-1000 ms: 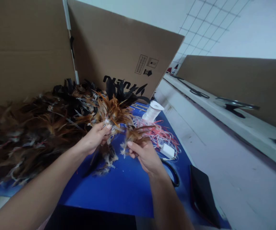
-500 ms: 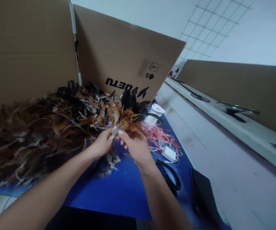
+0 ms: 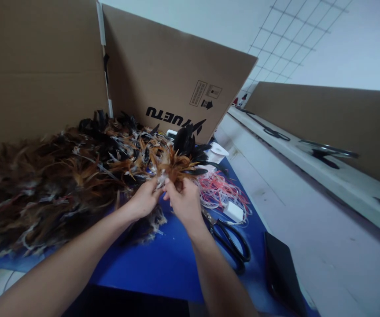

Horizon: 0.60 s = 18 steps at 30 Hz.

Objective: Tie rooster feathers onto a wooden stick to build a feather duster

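Observation:
Between my two hands is a bunch of feathers [image 3: 173, 165], orange-brown with dark tips and a pale fluffy base. My left hand [image 3: 146, 197] pinches the pale base from the left. On the right, my right hand [image 3: 185, 198] closes its thumb and fingers on the same bunch. Several brown and black feathers [image 3: 54, 176] lie in a large heap to the left, and a small pale tuft [image 3: 153, 224] rests below my left hand. The exact fingertip contact is partly hidden by the feathers.
Scissors with black handles [image 3: 231, 242] lie right of my right wrist on the blue table [image 3: 146, 268]. Beyond are red and white strings [image 3: 221, 189], a white block [image 3: 233, 212], a white spool [image 3: 216, 153] and a dark flat case [image 3: 282, 268]. Cardboard panels [image 3: 163, 57] stand behind.
The feather bunch has turned and shifted slightly right, its dark tips spreading. My right hand has drawn in closer to my left, and more of the scissors shows.

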{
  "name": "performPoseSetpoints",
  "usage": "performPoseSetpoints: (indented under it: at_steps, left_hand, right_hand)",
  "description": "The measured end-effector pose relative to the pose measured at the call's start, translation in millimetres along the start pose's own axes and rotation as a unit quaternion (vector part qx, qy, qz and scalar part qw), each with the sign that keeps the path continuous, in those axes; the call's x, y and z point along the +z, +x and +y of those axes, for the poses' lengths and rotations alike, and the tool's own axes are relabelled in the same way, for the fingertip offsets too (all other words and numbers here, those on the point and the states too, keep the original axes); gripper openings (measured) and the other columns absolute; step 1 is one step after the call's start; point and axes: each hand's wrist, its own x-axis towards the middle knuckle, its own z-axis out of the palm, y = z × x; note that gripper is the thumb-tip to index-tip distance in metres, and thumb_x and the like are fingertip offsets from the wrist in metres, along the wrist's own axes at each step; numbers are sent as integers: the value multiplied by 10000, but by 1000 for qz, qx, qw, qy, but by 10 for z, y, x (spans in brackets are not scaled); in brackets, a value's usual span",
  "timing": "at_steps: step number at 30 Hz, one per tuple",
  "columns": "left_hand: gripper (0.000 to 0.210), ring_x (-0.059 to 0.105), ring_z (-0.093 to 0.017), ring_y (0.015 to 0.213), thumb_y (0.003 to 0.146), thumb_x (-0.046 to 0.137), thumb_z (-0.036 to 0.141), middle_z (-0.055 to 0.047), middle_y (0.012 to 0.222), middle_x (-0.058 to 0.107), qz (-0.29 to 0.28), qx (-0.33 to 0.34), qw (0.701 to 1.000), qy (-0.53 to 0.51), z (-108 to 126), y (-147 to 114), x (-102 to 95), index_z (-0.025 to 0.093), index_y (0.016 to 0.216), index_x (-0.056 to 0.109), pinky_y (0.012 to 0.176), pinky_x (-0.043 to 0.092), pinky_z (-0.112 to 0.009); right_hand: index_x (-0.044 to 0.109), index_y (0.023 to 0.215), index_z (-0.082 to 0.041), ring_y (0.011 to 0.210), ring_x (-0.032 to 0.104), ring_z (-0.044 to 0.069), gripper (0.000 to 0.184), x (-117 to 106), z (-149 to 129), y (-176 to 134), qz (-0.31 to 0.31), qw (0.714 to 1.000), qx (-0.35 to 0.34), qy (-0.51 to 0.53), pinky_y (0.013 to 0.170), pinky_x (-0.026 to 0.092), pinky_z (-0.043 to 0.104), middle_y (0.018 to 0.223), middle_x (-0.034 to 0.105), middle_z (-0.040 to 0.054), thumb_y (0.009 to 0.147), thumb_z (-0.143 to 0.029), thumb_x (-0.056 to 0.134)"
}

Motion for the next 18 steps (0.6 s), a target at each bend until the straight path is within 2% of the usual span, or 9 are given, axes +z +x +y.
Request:
performPoseSetpoints:
  at_steps: [3,6,12,18]
  left_hand:
    - [157,528,-166,708,832,441,236,-35,739,602,-1,-4,998,55,-18,13,16,151,780,563,689,420,-269]
    - [195,567,-200,777,833,411,232,-73,814,638,-12,7,995,96,-61,26,35,133,846,579,748,437,-310]
    - [271,585,-228,905,859,384,266,-126,1015,646,-24,35,995,92,-127,30,61,121,987,573,817,443,-340]
    - [249,587,-204,819,859,386,256,-99,891,656,-26,27,996,76,-124,18,65,118,927,582,780,462,-324]
  right_hand:
    - [559,657,-178,521,582,137,194,-6,2,6,23,996,-36,-77,528,434,233,578,621,18,807,-298,528]
    - [560,676,-183,584,602,156,140,-14,20,19,18,990,-57,-129,555,429,238,608,629,28,795,-248,526]
    - [582,672,-181,592,579,153,127,-27,-4,28,20,977,-94,-189,588,407,247,627,628,32,784,-208,528]
    - [592,657,-176,555,542,145,131,7,3,23,44,966,-101,-233,593,388,256,611,628,33,769,-224,545]
